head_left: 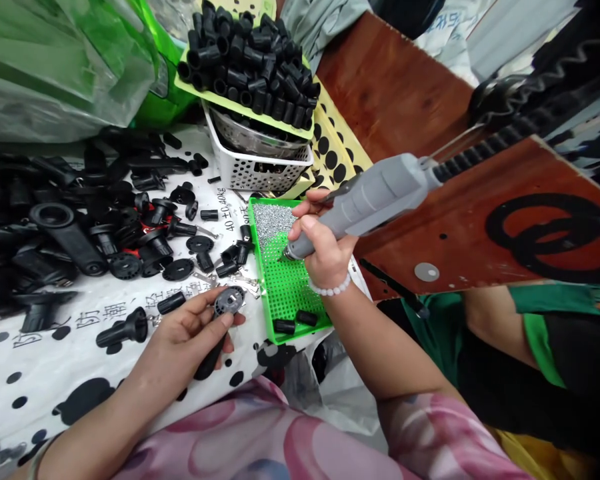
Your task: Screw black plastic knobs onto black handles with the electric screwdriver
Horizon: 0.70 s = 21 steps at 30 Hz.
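Observation:
My right hand [320, 243] is wrapped round a grey electric screwdriver [375, 197]. Its tip points down onto a green perforated tray [290, 293] that holds a heap of small silver screws [271, 220] at its far end. My left hand [190, 327] grips a black plastic handle part [225, 307] with a round grey-black cap at its top, held just left of the tray. A bead bracelet sits on my right wrist.
Many black plastic parts [80, 220] lie piled on the spotted white cloth at left. A white basket [260, 163] carries a yellow-green tray of black tubes [250, 57]. Green plastic bags [70, 60] sit at the back left. A reddish-brown board [480, 227] stands at right.

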Each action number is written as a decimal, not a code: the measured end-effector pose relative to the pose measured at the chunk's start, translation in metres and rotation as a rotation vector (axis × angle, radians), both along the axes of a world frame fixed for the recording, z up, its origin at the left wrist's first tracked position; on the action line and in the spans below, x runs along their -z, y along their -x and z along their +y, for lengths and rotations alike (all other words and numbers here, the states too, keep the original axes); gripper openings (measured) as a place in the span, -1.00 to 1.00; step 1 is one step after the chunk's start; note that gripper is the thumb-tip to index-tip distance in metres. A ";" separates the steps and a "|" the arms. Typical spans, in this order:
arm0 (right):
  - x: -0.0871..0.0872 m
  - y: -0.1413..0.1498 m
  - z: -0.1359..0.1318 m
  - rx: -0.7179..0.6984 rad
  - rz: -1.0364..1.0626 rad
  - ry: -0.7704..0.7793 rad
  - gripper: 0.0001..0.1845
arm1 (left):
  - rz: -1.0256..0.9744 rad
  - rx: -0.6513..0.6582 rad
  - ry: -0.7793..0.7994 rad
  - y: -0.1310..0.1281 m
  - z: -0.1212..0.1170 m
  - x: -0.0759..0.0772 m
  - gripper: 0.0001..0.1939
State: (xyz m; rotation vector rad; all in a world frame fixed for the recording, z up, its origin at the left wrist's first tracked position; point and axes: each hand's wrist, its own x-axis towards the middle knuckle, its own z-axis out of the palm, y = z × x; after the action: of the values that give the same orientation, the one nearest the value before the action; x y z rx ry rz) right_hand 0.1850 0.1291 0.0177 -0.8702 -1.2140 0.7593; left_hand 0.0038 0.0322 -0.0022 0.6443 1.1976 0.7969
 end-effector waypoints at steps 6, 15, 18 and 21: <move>0.004 -0.002 -0.001 -0.016 -0.050 -0.038 -0.69 | 0.005 0.031 0.002 0.003 -0.001 0.005 -0.22; -0.003 -0.001 -0.003 0.004 -0.039 -0.057 -0.72 | -0.055 0.041 -0.024 0.004 -0.001 0.006 -0.28; -0.020 0.000 -0.011 0.009 -0.012 -0.071 -0.75 | -0.077 0.021 -0.021 0.003 -0.001 0.005 -0.28; -0.041 0.009 -0.025 -0.084 0.051 -0.086 -0.74 | -0.077 0.024 -0.031 0.002 -0.001 0.006 -0.36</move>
State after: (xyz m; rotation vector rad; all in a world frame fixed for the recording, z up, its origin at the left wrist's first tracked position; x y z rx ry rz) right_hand 0.1765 0.1036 0.0583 -0.7285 -1.2348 0.7867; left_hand 0.0022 0.0312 -0.0079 0.6467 1.1070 0.8141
